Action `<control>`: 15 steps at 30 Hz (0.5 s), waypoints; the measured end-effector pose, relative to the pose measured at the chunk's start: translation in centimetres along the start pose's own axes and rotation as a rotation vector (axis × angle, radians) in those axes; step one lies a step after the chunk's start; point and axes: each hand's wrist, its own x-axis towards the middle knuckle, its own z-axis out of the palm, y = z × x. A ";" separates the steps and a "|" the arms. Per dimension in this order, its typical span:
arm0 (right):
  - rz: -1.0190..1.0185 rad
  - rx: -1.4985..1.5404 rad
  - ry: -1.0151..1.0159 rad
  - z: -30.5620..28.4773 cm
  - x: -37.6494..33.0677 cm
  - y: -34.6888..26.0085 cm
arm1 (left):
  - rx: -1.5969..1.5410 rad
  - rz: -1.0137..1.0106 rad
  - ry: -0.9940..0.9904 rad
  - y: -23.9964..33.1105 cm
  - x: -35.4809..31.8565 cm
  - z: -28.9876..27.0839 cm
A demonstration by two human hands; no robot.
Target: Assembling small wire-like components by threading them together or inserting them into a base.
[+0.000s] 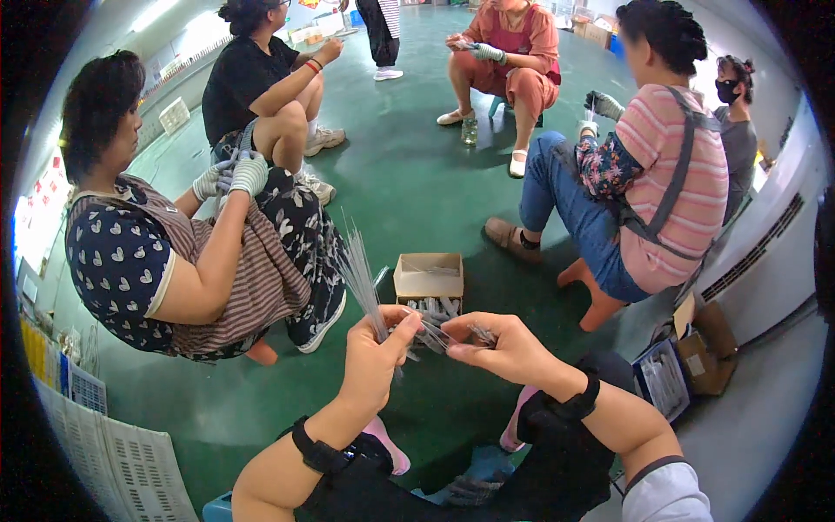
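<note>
My left hand is closed around a bundle of thin clear sticks that fans upward out of the fist. My right hand pinches a few more of the thin sticks between thumb and fingers, their ends reaching toward my left hand. Both hands hover above the green floor, just in front of a small open cardboard box with several of the same pieces lying beside it. Black straps circle both my wrists.
Several seated people ring the green floor: one in a striped apron and white gloves at left, one in a pink striped shirt on an orange stool at right. Cardboard boxes lie at right, white perforated crates at lower left.
</note>
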 end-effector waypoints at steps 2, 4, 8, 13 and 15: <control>-0.009 0.001 -0.018 0.1 0.0 -0.1 | 0.016 -0.002 0.009 -0.1 0.0 0.0; -0.019 -0.001 -0.034 0.0 0.0 -0.1 | 0.030 -0.004 0.014 0.0 0.0 0.0; 0.020 0.048 -0.028 -0.3 0.3 0.6 | 0.035 -0.001 -0.007 0.1 0.1 0.0; 0.146 0.185 -0.099 -1.0 0.4 -0.5 | 0.017 -0.026 -0.002 0.1 0.3 0.1; 0.260 0.410 -0.130 -1.3 0.3 -0.6 | -0.028 -0.073 -0.014 -0.1 0.2 0.1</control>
